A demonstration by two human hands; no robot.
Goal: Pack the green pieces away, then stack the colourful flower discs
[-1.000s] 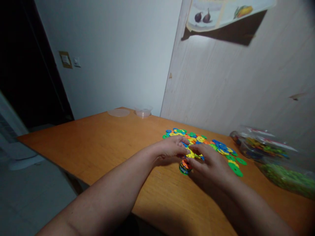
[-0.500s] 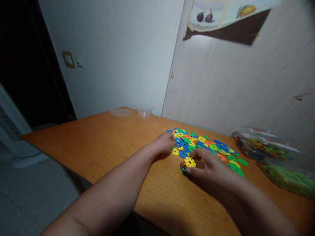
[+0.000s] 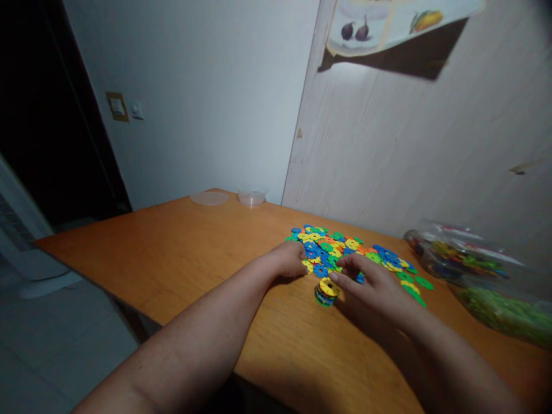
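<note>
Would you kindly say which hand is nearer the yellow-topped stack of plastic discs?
The right hand, at the top of the stack; the left hand is apart, to its left.

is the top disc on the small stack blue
No, the top disc of the stack is yellow.

Beneath the fingers (image 3: pixel 298 265) lies an orange-brown table (image 3: pixel 172 253); beyond them stand a pale wall (image 3: pixel 207 115) and grained panel (image 3: pixel 388 144); left of them, tiled floor (image 3: pixel 73 339) and dark opening (image 3: pixel 47 115).
</note>
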